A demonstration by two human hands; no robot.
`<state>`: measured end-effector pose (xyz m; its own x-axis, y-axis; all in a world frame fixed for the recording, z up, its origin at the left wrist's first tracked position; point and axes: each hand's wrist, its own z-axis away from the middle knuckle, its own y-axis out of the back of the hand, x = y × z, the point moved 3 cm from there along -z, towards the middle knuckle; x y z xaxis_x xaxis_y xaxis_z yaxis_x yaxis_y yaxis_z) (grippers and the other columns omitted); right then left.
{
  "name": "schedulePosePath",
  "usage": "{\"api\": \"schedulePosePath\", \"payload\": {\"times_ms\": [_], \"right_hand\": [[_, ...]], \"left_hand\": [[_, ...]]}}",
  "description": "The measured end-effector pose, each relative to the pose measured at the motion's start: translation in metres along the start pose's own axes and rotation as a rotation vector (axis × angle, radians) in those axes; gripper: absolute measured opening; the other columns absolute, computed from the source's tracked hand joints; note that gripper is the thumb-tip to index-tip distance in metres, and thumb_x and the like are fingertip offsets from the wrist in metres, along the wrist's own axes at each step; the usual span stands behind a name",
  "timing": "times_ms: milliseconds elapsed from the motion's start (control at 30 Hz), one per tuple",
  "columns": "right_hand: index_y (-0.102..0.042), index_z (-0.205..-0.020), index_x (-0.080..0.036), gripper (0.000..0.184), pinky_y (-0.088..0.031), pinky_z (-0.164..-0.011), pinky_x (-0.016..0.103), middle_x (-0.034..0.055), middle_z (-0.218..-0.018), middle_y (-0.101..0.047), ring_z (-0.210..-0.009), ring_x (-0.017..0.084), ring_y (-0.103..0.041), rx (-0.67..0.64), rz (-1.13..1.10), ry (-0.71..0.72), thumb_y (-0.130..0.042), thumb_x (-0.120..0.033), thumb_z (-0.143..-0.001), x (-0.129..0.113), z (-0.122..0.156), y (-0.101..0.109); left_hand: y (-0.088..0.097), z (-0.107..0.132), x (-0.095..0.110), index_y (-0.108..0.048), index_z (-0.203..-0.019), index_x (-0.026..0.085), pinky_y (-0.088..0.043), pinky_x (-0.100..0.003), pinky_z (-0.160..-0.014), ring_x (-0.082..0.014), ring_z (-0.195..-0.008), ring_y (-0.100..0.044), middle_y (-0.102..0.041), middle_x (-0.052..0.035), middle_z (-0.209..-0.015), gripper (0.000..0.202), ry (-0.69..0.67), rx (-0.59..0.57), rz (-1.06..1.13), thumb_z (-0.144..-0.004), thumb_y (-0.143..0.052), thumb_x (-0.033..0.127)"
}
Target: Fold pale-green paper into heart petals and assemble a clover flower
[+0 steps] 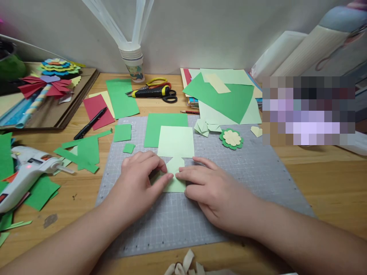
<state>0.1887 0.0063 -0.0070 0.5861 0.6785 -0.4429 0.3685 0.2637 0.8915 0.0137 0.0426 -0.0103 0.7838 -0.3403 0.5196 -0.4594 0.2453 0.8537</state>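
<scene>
A light green piece of paper (175, 184) lies on the grey cutting mat (212, 225), with a narrower, angled top edge. My left hand (143, 173) is curled at its left side, thumb and index finger at the paper. From the right, my right hand (220, 191) rests stretched fingertips on the same piece. Directly above it lies a light green paper square (177, 141), overlapping a darker green sheet (151, 126). To the right are folded light green pieces (202, 128) and a layered paper flower (231, 138) in green and cream.
A glue gun (31, 168) lies on the left among green scraps (88, 152). A black pen (90, 123) rests on red paper (100, 114). Behind are a cutter (149, 92), scissors (169, 95), stacked paper cups (134, 67) and a paper stack (229, 103).
</scene>
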Motion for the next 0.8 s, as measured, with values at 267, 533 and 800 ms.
{"api": "schedulePosePath", "payload": {"times_ms": [267, 533, 800], "right_hand": [[-0.058, -0.084, -0.017, 0.016, -0.042, -0.094, 0.036, 0.0066, -0.107, -0.061, -0.100, 0.017, -0.055, 0.160, -0.242, -0.169, -0.048, -0.004, -0.081, 0.004, -0.004, 0.004], [-0.044, -0.082, -0.020, 0.030, -0.037, -0.039, 0.020, -0.0038, -0.065, -0.056, -0.043, 0.008, -0.052, 0.084, -0.911, -0.713, -0.041, -0.048, -0.093, 0.010, 0.002, -0.008], [-0.050, -0.085, -0.017, 0.035, -0.039, -0.033, 0.014, -0.0012, -0.066, -0.062, -0.043, 0.010, -0.062, 0.046, -1.520, -0.658, -0.055, -0.051, -0.084, 0.004, -0.007, -0.023]], "left_hand": [[-0.001, 0.003, 0.004, -0.060, -0.071, 0.022, -0.033, -0.039, -0.079, -0.0235, -0.088, -0.051, -0.058, -0.0012, -0.084, 0.014, 0.016, -0.099, 0.026, -0.081, -0.060, 0.031], [0.006, 0.005, 0.007, -0.053, -0.072, 0.021, -0.039, -0.032, -0.076, -0.0188, -0.084, -0.052, -0.055, 0.0000, -0.080, 0.015, -0.046, -0.008, 0.393, -0.086, -0.055, 0.025], [0.008, 0.011, 0.013, -0.060, -0.075, 0.023, -0.034, -0.037, -0.094, -0.0226, -0.113, -0.046, -0.053, -0.0039, -0.107, 0.008, -0.053, 0.092, 0.402, -0.083, -0.061, 0.026]]}}
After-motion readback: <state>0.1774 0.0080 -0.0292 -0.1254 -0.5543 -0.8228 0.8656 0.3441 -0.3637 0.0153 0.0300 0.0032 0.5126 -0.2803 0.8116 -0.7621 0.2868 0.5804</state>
